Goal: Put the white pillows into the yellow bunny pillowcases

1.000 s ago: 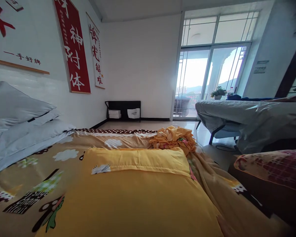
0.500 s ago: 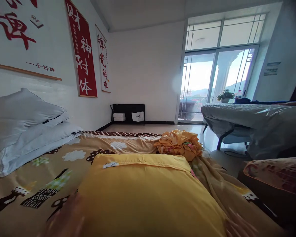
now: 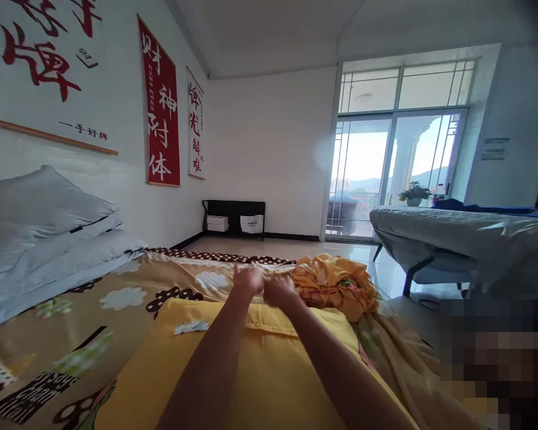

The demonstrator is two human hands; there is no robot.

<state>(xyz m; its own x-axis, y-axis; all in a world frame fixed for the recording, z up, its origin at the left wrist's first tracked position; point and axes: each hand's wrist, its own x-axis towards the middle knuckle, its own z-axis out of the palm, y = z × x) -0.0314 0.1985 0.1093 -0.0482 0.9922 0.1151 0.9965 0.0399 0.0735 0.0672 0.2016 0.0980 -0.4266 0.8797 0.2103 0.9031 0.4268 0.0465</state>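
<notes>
A plump yellow pillow (image 3: 269, 364) lies on the patterned bed sheet (image 3: 130, 352) in front of me, a seam running along its far side and a small white tag (image 3: 191, 326) at its far left. Both my arms stretch over it. My left hand (image 3: 249, 279) is closed near the pillow's far edge, its thumb side up. Close beside it, my right hand (image 3: 279, 289) is closed too, knuckles forward. What the fingers hold, if anything, is hidden. Just right of my right hand sits a crumpled heap of orange-yellow cloth (image 3: 336, 283).
White pillows (image 3: 49, 239) are stacked at the left by the wall. A plastic-covered table (image 3: 457, 236) stands at the right, with a potted plant (image 3: 415, 194) behind it. A low black rack (image 3: 234, 218) is against the far wall. The lower right corner is pixelated.
My hands have moved from the near left and right sides of the yellow pillow to its far edge, coming close together and closing. The view has tilted slightly upward.
</notes>
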